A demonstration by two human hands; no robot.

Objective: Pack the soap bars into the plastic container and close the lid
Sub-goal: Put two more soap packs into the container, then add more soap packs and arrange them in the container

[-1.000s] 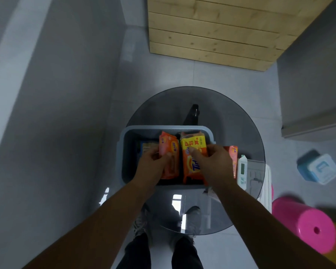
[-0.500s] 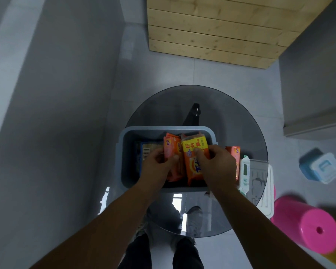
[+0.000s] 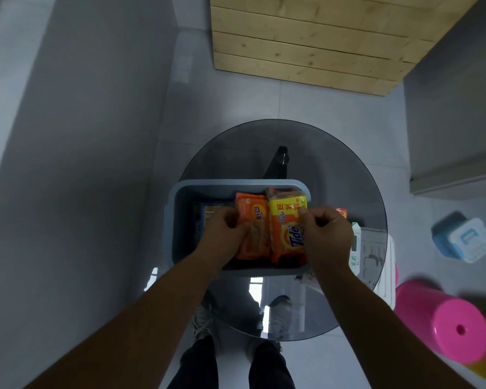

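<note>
A grey-blue plastic container [image 3: 180,209] stands open on the round glass table [image 3: 320,169]. Inside it, my left hand [image 3: 225,234] grips an orange soap bar [image 3: 253,217], and my right hand [image 3: 326,234] grips a yellow-and-orange Tide soap bar [image 3: 288,228]. The two bars stand side by side, touching. A blue-wrapped bar [image 3: 204,214] lies at the container's left, half hidden by my left hand. Another orange bar [image 3: 341,212] peeks out behind my right hand, outside the container. A white lid [image 3: 376,251] lies at the table's right edge.
A white-and-green pack [image 3: 354,242] lies beside the lid. On the floor to the right are a pink stool [image 3: 443,324] and a blue-and-white box [image 3: 463,240]. A wooden panel [image 3: 306,43] lies beyond the table. My shoes [image 3: 278,310] show through the glass.
Both hands have pushed the two bars a little deeper and closer together inside the container; the bars now stand more upright against each other.
</note>
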